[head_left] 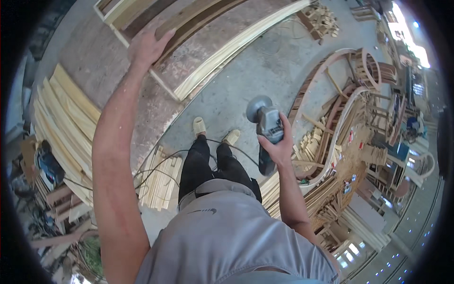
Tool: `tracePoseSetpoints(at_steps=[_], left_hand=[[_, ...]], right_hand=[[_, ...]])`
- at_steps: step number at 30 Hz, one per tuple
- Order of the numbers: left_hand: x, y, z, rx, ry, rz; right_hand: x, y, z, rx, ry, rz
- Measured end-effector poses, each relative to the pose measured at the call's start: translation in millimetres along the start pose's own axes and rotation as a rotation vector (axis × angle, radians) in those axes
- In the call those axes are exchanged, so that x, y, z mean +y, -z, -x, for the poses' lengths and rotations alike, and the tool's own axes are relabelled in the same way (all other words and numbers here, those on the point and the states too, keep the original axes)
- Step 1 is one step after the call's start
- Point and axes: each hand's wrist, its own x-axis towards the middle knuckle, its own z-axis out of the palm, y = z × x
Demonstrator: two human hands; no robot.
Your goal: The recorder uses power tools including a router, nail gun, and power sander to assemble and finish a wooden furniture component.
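Note:
My right hand (pixel 280 143) is closed around the body of a dark grey angle grinder (pixel 270 124). Its round grey disc (pixel 258 107) points away from me, clear of any wood. At the upper left, my left hand (pixel 147 47) grips the near end of a long wooden board (pixel 189 16), with its thumb on the board's side. Part of the left fingers is hidden. This board lies within a pale wooden frame (pixel 122 39) on a worn brown worktop (pixel 87 42).
Pale planks (pixel 71 102) are stacked at the left, and more strips (pixel 162 182) lie by my feet. A black cable (pixel 243 152) crosses the floor near my legs. To the right stands a large curved wooden frame (pixel 309 85) with offcuts (pixel 309 142) inside.

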Motion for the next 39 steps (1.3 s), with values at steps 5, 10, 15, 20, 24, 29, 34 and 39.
tracePoseSetpoints(at_steps=[5,10,15,20,24,29,34,39], left_hand=[[6,4,3,0.031,0.033,-0.044],[24,12,11,0.18,0.003,-0.093],[28,20,9,0.004,0.119,-0.063],[30,21,13,0.02,0.107,-0.024],[31,18,10,0.041,0.115,-0.016],[29,13,8,0.013,0.139,-0.085],[32,15,8,0.04,0.127,-0.075],[29,11,7,0.037,0.151,-0.085]], right_hand=[[6,-63,-41,-0.108,0.334,-0.012],[1,-115,-52,-0.181,0.374,-0.063],[-7,-135,-48,-0.174,0.428,-0.009],[-15,-149,-40,-0.21,0.482,-0.044],[-15,-153,-40,-0.267,0.427,-0.026],[-7,-143,-54,-0.21,0.449,-0.029],[9,-127,-79,-0.119,0.474,0.012],[33,-108,-106,0.03,0.292,-0.048]])
